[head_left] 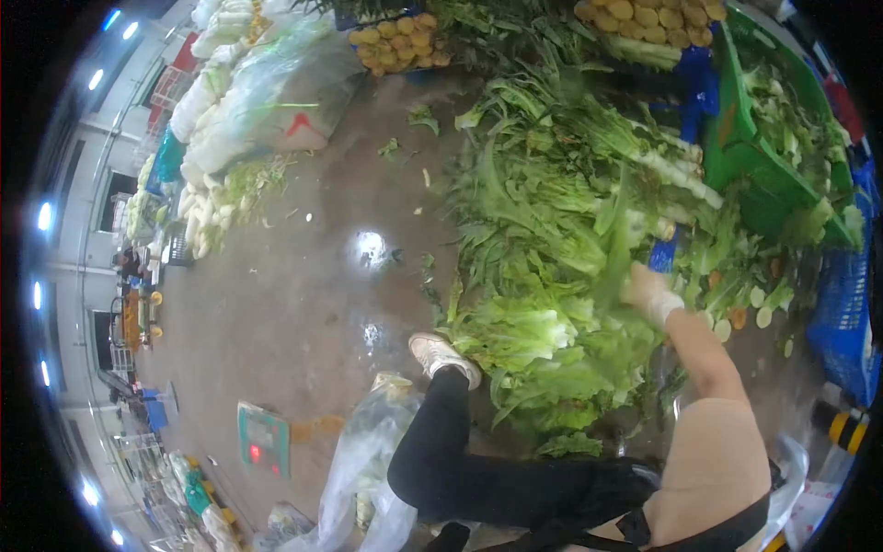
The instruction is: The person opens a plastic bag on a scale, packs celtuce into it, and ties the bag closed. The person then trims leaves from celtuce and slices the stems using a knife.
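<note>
My right hand [649,293], in a whitish glove, reaches out from a beige sleeve at the right of the head view. It is shut on a long green leafy stalk [614,247] that is blurred by motion. The stalk stands over a big heap of leafy greens [543,276] lying on the floor. More long-stemmed greens [635,147] are stacked behind the heap. My leg in black trousers [478,469] and a pale shoe [443,356] rest at the heap's near edge. My left hand is out of view.
A green crate [750,161] and a blue crate [842,322] with greens stand at the right. A clear plastic bag [354,469] and a floor scale [263,440] lie on the wet concrete floor [303,294]. Bagged white vegetables [248,101] and yellow produce [401,41] are piled beyond.
</note>
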A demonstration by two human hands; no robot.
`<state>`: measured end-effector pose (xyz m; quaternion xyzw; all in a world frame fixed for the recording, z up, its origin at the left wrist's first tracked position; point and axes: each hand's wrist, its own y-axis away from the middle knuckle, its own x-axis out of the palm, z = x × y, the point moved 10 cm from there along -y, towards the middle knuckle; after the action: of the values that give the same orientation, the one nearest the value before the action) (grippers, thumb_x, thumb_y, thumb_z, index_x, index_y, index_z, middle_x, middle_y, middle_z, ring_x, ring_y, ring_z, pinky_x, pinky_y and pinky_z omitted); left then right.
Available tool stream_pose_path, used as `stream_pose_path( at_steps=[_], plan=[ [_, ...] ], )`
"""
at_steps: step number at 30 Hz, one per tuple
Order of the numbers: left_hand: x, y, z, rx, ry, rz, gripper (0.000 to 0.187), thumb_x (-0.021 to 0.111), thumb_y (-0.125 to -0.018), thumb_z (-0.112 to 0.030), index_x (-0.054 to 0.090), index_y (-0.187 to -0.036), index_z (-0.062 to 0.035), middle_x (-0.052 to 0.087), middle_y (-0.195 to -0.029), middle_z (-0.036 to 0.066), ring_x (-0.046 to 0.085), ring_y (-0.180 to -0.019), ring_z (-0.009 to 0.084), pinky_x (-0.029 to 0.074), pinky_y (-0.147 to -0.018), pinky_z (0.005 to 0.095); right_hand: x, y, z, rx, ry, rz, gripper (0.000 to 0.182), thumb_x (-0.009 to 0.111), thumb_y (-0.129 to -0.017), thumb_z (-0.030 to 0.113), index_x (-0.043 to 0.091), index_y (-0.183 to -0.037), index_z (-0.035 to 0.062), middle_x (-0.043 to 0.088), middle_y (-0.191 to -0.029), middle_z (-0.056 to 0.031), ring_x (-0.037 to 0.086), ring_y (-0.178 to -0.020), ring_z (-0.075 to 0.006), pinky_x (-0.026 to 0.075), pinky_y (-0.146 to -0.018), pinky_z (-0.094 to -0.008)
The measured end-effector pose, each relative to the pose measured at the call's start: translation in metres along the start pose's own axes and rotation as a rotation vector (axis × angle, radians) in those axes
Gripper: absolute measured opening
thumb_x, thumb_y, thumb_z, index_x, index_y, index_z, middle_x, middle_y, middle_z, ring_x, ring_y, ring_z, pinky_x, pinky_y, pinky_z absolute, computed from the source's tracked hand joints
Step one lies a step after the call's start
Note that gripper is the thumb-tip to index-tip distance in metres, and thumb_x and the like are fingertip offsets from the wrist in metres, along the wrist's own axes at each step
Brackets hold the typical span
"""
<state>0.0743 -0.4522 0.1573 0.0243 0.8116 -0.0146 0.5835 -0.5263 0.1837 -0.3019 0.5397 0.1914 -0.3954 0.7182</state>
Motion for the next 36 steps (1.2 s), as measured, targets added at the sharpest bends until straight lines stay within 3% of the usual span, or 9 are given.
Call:
stream_pose_path(
  at_steps=[3, 6, 11, 13, 16, 20, 25, 29, 36],
  plan=[
    [0.081, -0.022, -0.048, 0.306, 0.427, 0.177, 0.039, 0.058, -0.089, -0.019, 0.054, -0.123, -0.0009, 0.063, -0.106, 0.01, 0.061, -0.089, 0.0154, 0.05, -0.074, 0.0276, 0.039, 0.052, 0.044, -0.14, -0.337, 0.273, 0.051, 0.061, -0.081, 0.034, 0.052, -0.117, -0.0005, 0.061, -0.104, -0.0203, 0.061, -0.096, -0.0268, 0.049, -0.082, -0.0358],
    [0.182, 0.147, -0.245, 0.712, 0.463, 0.414, 0.033, 0.055, -0.087, -0.014, 0.059, -0.117, 0.0011, 0.064, -0.106, 0.007, 0.061, -0.089, 0.015, 0.049, -0.078, 0.0269, 0.058, 0.111, 0.094, -0.121, -0.869, 0.55, 0.04, 0.055, -0.089, 0.033, 0.059, -0.109, -0.0006, 0.064, -0.097, -0.0131, 0.062, -0.088, -0.0213, 0.05, -0.076, -0.0323],
    [0.367, 0.343, -0.291, 0.23, 0.762, 1.503, 0.066, 0.062, -0.083, -0.021, 0.034, -0.138, 0.0022, 0.051, -0.127, 0.02, 0.054, -0.114, 0.0262, 0.048, -0.09, 0.0345, 0.026, 0.189, 0.173, -0.413, -1.016, 0.502, 0.032, 0.055, -0.089, 0.027, 0.061, -0.109, 0.0019, 0.065, -0.101, -0.0104, 0.063, -0.09, -0.0202, 0.051, -0.078, -0.0339],
    [0.424, 0.396, -0.273, -0.057, 0.876, 1.702, 0.06, 0.066, -0.083, -0.016, 0.037, -0.134, -0.0022, 0.058, -0.1, 0.007, 0.058, -0.086, 0.0161, 0.049, -0.07, 0.0274, 0.024, 0.185, 0.185, -0.626, -0.922, 0.446, 0.042, 0.058, -0.086, 0.03, 0.06, -0.115, 0.0003, 0.064, -0.108, -0.0112, 0.06, -0.097, -0.0215, 0.048, -0.086, -0.0341],
    [0.408, 0.399, -0.286, 0.055, 0.863, 1.516, 0.051, 0.075, -0.075, -0.01, 0.048, -0.117, -0.0007, 0.059, -0.085, 0.003, 0.055, -0.067, 0.0108, 0.048, -0.058, 0.0265, 0.035, 0.131, 0.17, -0.348, -0.953, 0.487, 0.074, 0.068, -0.076, 0.047, 0.05, -0.126, -0.0045, 0.058, -0.121, -0.0173, 0.056, -0.108, -0.0282, 0.043, -0.095, -0.0389],
    [0.432, 0.397, -0.259, 0.018, 0.856, 1.46, 0.054, 0.077, -0.073, -0.007, 0.048, -0.118, -0.0009, 0.058, -0.083, 0.003, 0.053, -0.062, 0.0094, 0.046, -0.053, 0.0252, 0.005, 0.102, 0.166, -0.14, -1.2, 0.192, 0.072, 0.066, -0.079, 0.049, 0.051, -0.124, -0.0053, 0.057, -0.121, -0.0204, 0.055, -0.108, -0.0307, 0.042, -0.094, -0.0387],
    [0.424, 0.361, -0.254, 0.468, 0.729, 1.058, 0.061, 0.077, -0.072, -0.001, 0.043, -0.123, -0.0003, 0.057, -0.082, 0.004, 0.05, -0.055, 0.0088, 0.042, -0.044, 0.024, -0.025, 0.099, 0.182, -0.111, -0.91, -0.231, 0.072, 0.064, -0.081, 0.049, 0.05, -0.122, -0.0086, 0.056, -0.12, -0.025, 0.055, -0.108, -0.0315, 0.041, -0.095, -0.0388],
    [0.43, 0.367, -0.243, 0.085, 0.885, 1.381, 0.057, 0.076, -0.073, -0.002, 0.046, -0.121, -0.0003, 0.058, -0.084, 0.004, 0.053, -0.061, 0.0103, 0.046, -0.049, 0.025, 0.027, 0.016, 0.156, -0.227, -1.12, -0.453, 0.063, 0.063, -0.083, 0.043, 0.052, -0.118, -0.0087, 0.06, -0.111, -0.0256, 0.058, -0.1, -0.0316, 0.043, -0.091, -0.0391],
    [0.428, 0.35, -0.239, 0.025, 1.01, 1.41, 0.053, 0.073, -0.076, -0.005, 0.046, -0.121, 0.001, 0.063, -0.094, 0.012, 0.061, -0.069, 0.0161, 0.053, -0.061, 0.0278, 0.059, 0.116, 0.174, -0.04, -0.97, 0.02, 0.049, 0.056, -0.088, 0.029, 0.052, -0.123, -0.0052, 0.059, -0.113, -0.0235, 0.058, -0.1, -0.0353, 0.045, -0.089, -0.039]
  ],
)
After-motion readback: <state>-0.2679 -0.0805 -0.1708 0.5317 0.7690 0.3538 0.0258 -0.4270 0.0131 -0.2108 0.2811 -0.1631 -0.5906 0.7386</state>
